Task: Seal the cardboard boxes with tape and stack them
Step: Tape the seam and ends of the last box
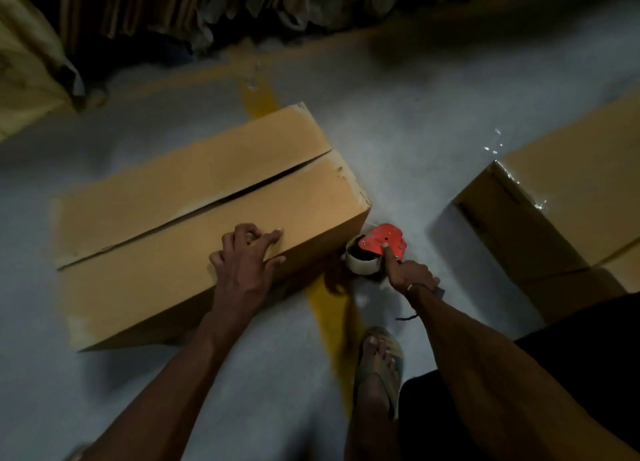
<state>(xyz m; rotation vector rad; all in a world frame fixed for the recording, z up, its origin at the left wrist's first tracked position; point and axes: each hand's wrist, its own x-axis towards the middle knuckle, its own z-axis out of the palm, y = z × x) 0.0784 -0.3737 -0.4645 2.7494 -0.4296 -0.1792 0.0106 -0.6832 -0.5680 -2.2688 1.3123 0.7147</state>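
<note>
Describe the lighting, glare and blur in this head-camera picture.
Head view: dim, top edge nearly black; the open-seamed box is the best lit; small glare spots on the taped box at right; wide-angle bending at the edges; soft blur on the left hand resting on the box and the right hand gripping the red tape dispenser.

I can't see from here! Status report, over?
Left hand pressing box flap. Right hand gripping red tape dispenser at box end. Seam untaped. Nothing blocking.
</note>
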